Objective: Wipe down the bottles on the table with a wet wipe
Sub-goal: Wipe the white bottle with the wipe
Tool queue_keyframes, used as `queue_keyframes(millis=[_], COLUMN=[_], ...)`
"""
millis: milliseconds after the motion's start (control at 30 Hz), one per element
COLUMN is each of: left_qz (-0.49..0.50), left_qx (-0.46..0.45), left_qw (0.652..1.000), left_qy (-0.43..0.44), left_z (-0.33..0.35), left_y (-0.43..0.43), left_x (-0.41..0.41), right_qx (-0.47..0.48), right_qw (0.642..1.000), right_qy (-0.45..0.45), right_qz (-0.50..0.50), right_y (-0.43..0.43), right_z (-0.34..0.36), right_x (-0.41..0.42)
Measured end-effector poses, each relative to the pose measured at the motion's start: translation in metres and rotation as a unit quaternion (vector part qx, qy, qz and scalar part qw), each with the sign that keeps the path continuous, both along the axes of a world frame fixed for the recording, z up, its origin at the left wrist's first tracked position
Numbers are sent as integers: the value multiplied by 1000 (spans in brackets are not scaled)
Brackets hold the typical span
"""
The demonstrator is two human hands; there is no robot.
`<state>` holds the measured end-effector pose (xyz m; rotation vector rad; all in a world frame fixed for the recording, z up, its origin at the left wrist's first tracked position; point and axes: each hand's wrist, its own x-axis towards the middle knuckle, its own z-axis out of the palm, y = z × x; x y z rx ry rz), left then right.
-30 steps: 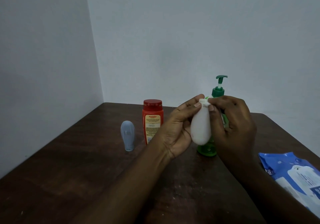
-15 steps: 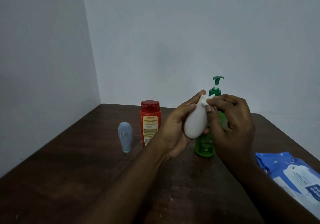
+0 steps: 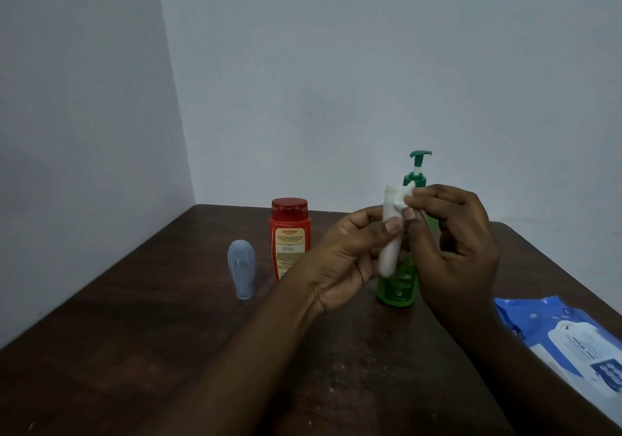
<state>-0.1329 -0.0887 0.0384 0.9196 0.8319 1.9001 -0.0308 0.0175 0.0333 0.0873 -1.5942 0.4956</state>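
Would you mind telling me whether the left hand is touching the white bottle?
Touching. The head view shows the left hand gripping the white bottle, with its thumb pressed across the bottle's front.

Dark wooden table (image 3: 134,351) set in wall corner, surface marked with pale specks. Grey-blue bottle (image 3: 241,269) stood cap-down at left. Red bottle (image 3: 289,238) stood upright just beside it, to right. Green pump bottle (image 3: 397,287) stood upright further right, partly hidden. Blue wipes pack (image 3: 572,341) laid flat at right edge.
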Motion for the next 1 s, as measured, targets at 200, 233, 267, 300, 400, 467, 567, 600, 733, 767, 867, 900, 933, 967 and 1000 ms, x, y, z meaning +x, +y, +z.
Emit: queue_keyframes(millis=[200,233,267,300,400,467,567,600,733,767,867,900,933,967,1000], left_qz=[153,193,237,280,413,479,522,525,520,525,537,535,530,521,509], left_qx=[17,21,18,10,-25,-31,-29,-24,17,26,40,44,46,47,46], left_qw=[979,965,945,919,795,698,633,619,562,556,573,588,605,623,639], left_qy=[134,178,226,276,444,531,571,584,643,644,618,606,593,582,575], left_z=[3,2,1,0,-8,-11,-15,-16,-23,-23,-20,-19,-18,-18,-19], left_y=[0,0,-1,-1,0,2,4,5,8,8,5,4,3,3,3], left_x=[5,4,2,0,-6,-8,-8,-8,-6,-7,-8,-9,-10,-11,-11], right_qx=[1,8,16,25,44,45,34,31,-11,-46,-206,-255,-302,-350,-392], right_qw=[999,998,997,997,995,993,993,993,994,993,957,934,905,872,840], right_qy=[-24,-32,-39,-45,-57,-64,-73,-77,-100,-105,-125,-138,-153,-166,-175], right_qz=[-38,-50,-59,-64,-75,-83,-83,-83,-38,0,162,210,256,298,333], right_y=[10,11,12,12,14,15,15,16,17,17,18,19,21,25,28], right_z=[3,3,3,3,3,3,4,4,8,10,21,24,27,29,31], right_x=[2,1,0,-1,-2,-2,-2,-2,-2,-1,1,2,2,3,3])
